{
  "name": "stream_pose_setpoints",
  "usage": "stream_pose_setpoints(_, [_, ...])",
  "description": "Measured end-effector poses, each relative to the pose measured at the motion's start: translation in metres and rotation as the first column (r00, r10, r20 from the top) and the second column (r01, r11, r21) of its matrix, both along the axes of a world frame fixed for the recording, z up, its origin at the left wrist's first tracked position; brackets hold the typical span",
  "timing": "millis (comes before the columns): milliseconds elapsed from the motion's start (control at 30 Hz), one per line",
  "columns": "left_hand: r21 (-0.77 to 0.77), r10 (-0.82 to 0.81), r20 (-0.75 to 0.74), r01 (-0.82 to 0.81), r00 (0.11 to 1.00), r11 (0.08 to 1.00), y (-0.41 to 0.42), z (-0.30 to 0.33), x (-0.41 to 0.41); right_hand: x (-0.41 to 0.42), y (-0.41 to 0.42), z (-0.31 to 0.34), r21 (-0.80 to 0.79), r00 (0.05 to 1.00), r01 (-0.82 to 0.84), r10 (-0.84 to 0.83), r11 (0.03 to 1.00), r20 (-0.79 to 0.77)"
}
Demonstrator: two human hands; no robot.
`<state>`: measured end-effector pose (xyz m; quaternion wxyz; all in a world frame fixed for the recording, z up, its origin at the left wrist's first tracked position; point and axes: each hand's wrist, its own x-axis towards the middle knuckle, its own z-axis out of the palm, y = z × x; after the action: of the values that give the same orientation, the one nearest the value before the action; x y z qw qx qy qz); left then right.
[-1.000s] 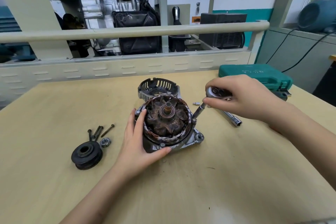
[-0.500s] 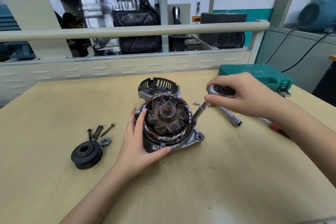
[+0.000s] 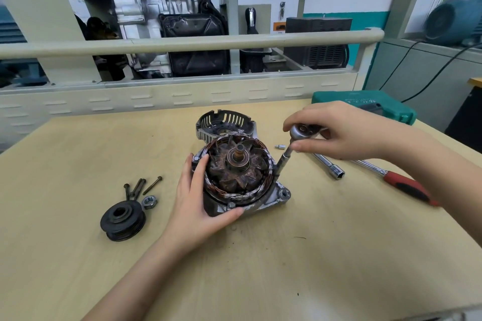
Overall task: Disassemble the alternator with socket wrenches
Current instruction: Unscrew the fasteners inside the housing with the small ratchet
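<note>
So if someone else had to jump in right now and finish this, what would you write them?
Left hand grips the alternator to steady it on the table.
Right hand holds the ratchet head; its extension stands in a bolt at the alternator's right edge.
Done: pulley, nut and three bolts lie to the left; the cover sits behind the alternator.
Left: get this bolt out, then take the rest apart.
Spare socket bar and red-handled tool lie on the right.
</note>
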<state>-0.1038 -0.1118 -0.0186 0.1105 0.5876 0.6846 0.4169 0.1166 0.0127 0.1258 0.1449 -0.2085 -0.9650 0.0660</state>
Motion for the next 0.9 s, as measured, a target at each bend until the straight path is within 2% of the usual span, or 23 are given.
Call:
stream_pose_setpoints(367, [0.014, -0.003, -0.028, 0.003, 1.0, 1.0, 0.001, -0.001, 0.0, 0.0, 0.005, -0.004, 0.008, 1.0, -0.011, 0.011, 1.0, -0.023])
stream_pose_setpoints(567, [0.019, -0.012, -0.019, 0.012, 1.0, 1.0, -0.004, 0.006, 0.001, -0.004, 0.003, -0.004, 0.028, 0.997, -0.048, 0.046, 0.998, 0.062])
stream_pose_setpoints(633, [0.114, -0.005, -0.069, 0.013, 0.998, 0.993, -0.004, 0.02, 0.006, -0.005, 0.004, -0.001, 0.059, 0.991, -0.08, 0.073, 0.995, 0.114])
stream_pose_setpoints(733, [0.348, -0.009, -0.296, 0.116, 0.955, 0.93, 0.008, 0.06, 0.024, -0.008, 0.006, 0.005, 0.084, 0.978, -0.123, 0.106, 0.989, 0.177])
stream_pose_setpoints(800, [0.358, -0.05, -0.418, 0.216, 0.907, 0.909, 0.023, 0.081, 0.045, -0.008, 0.007, 0.008, 0.085, 0.973, -0.151, 0.134, 0.985, 0.188])
stream_pose_setpoints(833, [0.341, -0.079, -0.414, 0.235, 0.907, 0.91, 0.029, 0.088, 0.057, -0.008, 0.008, 0.008, 0.084, 0.973, -0.16, 0.143, 0.984, 0.181])
stream_pose_setpoints(900, [0.331, -0.12, -0.302, 0.222, 0.946, 0.917, 0.035, 0.088, 0.075, -0.005, 0.013, 0.007, 0.081, 0.979, -0.142, 0.128, 0.987, 0.161])
